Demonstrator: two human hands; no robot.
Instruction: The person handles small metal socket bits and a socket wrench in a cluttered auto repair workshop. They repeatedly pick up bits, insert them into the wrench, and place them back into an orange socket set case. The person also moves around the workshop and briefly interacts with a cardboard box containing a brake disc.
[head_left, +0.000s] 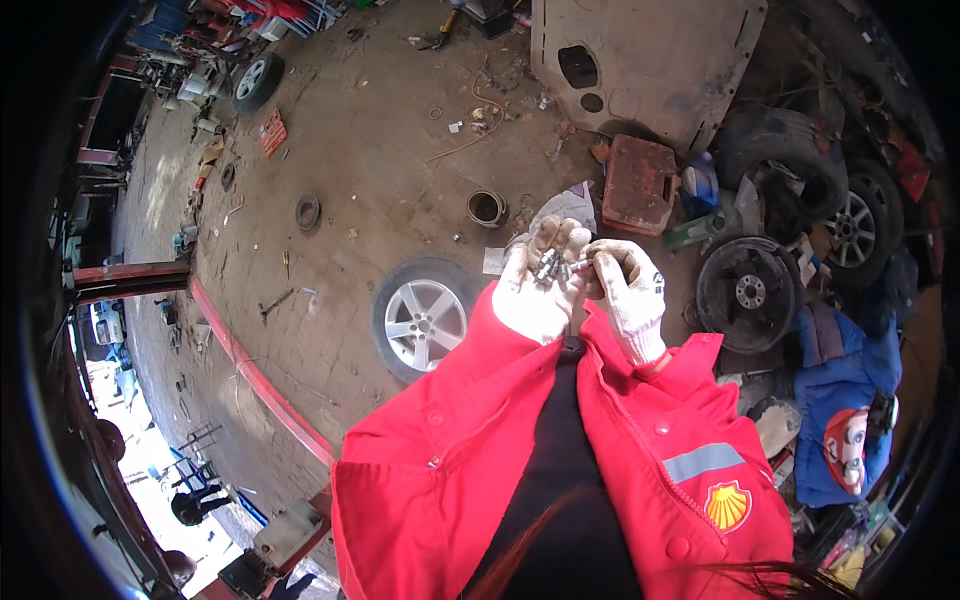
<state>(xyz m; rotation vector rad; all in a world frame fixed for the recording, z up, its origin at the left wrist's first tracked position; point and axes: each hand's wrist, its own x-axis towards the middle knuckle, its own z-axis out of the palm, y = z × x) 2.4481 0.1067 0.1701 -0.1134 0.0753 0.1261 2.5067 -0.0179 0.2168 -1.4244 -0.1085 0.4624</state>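
Observation:
In front of my chest, my left hand [535,300], in a white knit work glove, is turned palm up with its fingers curled. Several small cylindrical metal parts [547,267], silvery and dark, lie in it; their exact kind is too small to make out. My right hand [633,298], gloved the same way, reaches in from the right. Its thumb and forefinger pinch a slim silvery metal part [581,265] just over the left palm. Beyond the hands a printed paper sheet [570,205] lies on the dirty floor.
Left of my hands, a tyre on an alloy wheel [425,322] lies flat. A metal can [486,207] and a red toolbox [640,185] stand ahead. Tyres and a bare black rim [748,290] crowd the right. A red beam [255,370] crosses the left.

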